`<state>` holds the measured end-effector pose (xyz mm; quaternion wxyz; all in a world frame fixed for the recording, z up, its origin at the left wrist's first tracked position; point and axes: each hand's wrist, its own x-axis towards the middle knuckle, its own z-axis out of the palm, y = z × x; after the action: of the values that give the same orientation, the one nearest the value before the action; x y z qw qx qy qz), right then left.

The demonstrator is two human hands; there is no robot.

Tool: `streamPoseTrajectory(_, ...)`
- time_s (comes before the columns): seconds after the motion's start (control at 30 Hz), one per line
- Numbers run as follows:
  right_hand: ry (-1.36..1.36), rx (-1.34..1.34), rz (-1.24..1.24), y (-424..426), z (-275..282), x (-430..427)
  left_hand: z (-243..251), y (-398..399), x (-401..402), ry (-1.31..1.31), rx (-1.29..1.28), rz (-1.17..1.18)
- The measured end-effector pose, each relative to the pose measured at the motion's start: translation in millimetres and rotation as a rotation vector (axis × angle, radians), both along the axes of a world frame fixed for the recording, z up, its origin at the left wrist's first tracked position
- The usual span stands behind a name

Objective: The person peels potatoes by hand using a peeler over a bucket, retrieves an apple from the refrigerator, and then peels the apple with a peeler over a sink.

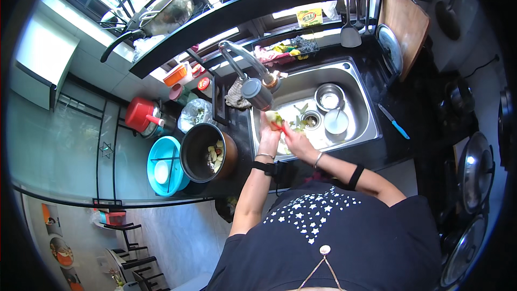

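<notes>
Over the left side of the steel sink (361, 89), my left hand (268, 133) holds a pale, partly green vegetable (273, 115), its exact kind unclear. My right hand (299, 144) grips a red-handled tool (278, 125), likely a peeler, against the vegetable. Its working end is too small to make out. Green peelings (299, 122) lie in the sink around the drain (311, 120). A steel bowl (329, 96) and a whitish bowl (336, 121) sit to their right. The faucet's grey cylindrical head (257, 93) is just above my left hand.
Left of the sink stand a deep pot (228, 155) with cut pieces inside and a turquoise basin (155, 153) holding a white bowl (161, 171). A blue-handled knife (394, 121) lies on the right counter. A black shelf (282, 2) spans above the sink.
</notes>
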<state>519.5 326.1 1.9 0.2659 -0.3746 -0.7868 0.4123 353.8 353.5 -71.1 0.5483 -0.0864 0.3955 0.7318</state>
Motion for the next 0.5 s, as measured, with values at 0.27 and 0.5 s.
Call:
streamPoseTrajectory(0.27,-0.032,-0.430,0.156,48.8,-7.8,45.0,42.9,-22.3,-2.7,-0.131,-0.095,-0.115)
streamPoseTrajectory(0.5,0.251,-1.052,0.396,105.0,59.4,104.1,71.7,-73.5,-41.3,-0.137,0.097,-0.246)
